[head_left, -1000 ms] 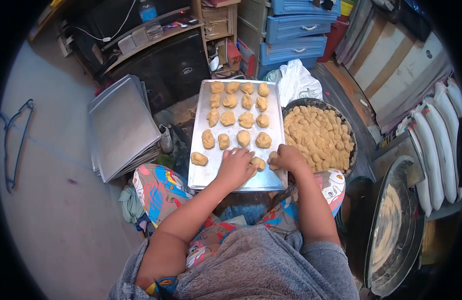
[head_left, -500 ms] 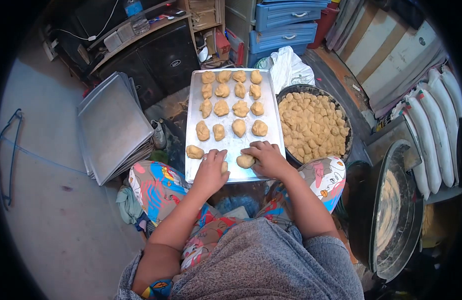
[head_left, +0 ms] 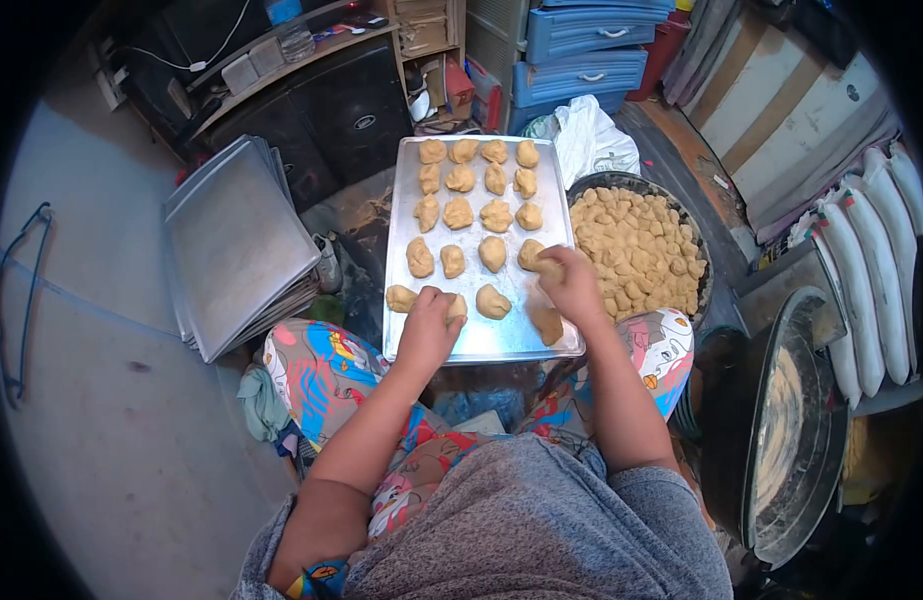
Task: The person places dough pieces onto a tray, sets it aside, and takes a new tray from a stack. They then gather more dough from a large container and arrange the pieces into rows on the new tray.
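Observation:
A metal baking tray (head_left: 482, 345) lies in front of me, with rows of rough dough lumps (head_left: 493, 254) on it. At its near left part, my left hand (head_left: 428, 325) has its fingers curled round a dough piece (head_left: 457, 307) low over the metal. My right hand (head_left: 574, 287) is raised above the tray's right side, its fingers closed on another dough piece (head_left: 551, 269), and it casts a shadow below. A single lump (head_left: 493, 301) sits between the two hands. Another one (head_left: 401, 298) rests just left of my left hand.
Right of the tray stands a round black tub (head_left: 709, 285) heaped with dough pieces. Stacked metal trays (head_left: 237, 250) lean at the left. A large dusty basin (head_left: 782, 430) stands on edge at the right, near white sacks (head_left: 867, 265). Blue drawers (head_left: 582, 75) are behind.
My right hand has left a dough lump on the tray's front row and risen to the right and away from me, with a piece in it. My left hand keeps its dough.

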Demonstrator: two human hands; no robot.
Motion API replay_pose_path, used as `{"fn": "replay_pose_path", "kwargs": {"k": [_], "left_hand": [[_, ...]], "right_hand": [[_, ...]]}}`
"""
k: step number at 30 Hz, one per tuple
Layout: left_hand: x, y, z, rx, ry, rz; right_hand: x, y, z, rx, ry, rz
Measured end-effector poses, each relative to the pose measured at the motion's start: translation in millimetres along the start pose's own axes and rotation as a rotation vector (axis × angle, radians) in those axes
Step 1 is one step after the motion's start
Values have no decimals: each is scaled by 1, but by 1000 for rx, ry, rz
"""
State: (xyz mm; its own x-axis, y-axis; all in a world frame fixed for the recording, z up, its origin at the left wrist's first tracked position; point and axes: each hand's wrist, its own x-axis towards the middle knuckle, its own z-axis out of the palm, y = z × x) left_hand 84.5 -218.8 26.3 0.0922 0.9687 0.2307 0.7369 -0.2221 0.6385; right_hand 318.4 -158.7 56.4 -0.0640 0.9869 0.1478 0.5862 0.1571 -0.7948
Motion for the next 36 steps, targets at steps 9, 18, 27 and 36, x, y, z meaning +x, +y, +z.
{"fn": "replay_pose_path", "kwargs": {"k": [9, 18, 27, 36], "left_hand": [[14, 25, 7, 202, 63, 218], [15, 30, 22, 171, -223, 307], [2, 6, -9, 121, -99, 58], [5, 12, -2, 104, 63, 7]], "right_hand": [[-22, -3, -26, -283, -446, 59], [-16, -3, 8, -328, -261, 100], [-29, -13, 30, -259, -232, -475], [-26, -19, 30, -401, -405, -352]]}}
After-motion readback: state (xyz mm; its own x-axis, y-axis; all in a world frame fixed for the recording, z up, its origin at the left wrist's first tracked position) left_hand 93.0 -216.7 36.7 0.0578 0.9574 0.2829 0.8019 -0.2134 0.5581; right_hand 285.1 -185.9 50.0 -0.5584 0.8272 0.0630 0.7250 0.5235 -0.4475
